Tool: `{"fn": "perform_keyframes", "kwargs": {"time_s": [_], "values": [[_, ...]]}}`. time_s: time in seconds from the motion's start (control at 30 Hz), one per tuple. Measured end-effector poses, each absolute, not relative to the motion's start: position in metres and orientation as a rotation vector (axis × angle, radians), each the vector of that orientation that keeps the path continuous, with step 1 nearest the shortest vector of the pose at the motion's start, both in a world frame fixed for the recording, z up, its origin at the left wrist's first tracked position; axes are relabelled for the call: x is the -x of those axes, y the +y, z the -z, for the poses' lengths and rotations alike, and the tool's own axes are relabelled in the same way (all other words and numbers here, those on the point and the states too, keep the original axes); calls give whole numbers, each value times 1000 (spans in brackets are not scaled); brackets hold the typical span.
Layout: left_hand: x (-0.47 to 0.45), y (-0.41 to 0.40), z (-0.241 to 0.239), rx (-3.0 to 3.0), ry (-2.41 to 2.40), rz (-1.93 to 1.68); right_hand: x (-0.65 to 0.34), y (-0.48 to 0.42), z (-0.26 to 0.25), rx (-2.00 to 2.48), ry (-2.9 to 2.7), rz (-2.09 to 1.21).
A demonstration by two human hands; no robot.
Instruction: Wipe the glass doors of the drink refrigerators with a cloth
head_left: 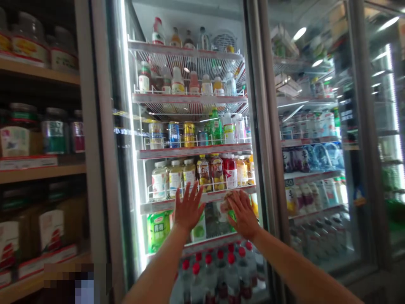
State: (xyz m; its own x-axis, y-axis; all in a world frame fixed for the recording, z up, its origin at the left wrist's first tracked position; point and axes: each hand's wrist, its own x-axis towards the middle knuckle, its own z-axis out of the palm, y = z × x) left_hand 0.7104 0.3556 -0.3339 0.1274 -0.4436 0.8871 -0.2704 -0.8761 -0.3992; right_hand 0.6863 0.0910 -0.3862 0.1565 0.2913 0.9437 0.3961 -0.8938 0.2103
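My left hand is raised with its fingers spread, its palm toward the glass door of a lit drinks fridge, and appears to rest on the glass. To its right, my right hand lies over a crumpled brownish cloth, pressing it to the same pane. Its fingers cover most of the cloth. Behind the hands, through the glass, stand bottled drinks on a wire shelf and green packs on the shelf below.
A metal door frame borders the pane on the right, with another glass-fronted fridge of drinks beyond it. On the left, wooden shelves hold large jars. Red-capped bottles fill the fridge bottom. Part of the lower left is pixelated.
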Motion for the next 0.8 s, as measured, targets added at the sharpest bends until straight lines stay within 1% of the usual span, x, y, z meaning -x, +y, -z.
{"fn": "perform_keyframes", "kwargs": {"time_s": [0.2,0.3,0.4,0.47,0.57,0.63,0.8], "values": [[-713,354,337,2219,724,1900,-698,96,366,2135,-709,1983],[-712,355,338,2199,759,1889,-700,95,382,2103,-743,1996],[-710,356,340,2161,811,1860,-700,95,393,2245,-979,1889],[-710,357,340,2148,810,1855,-702,94,377,2241,-1016,1864],[-710,357,341,2128,813,1867,-709,96,333,2037,-734,1937],[-710,358,341,2116,831,1881,-711,101,317,1958,-682,1944],[-710,358,339,2093,876,1894,-706,121,336,2204,-1243,1797]]}}
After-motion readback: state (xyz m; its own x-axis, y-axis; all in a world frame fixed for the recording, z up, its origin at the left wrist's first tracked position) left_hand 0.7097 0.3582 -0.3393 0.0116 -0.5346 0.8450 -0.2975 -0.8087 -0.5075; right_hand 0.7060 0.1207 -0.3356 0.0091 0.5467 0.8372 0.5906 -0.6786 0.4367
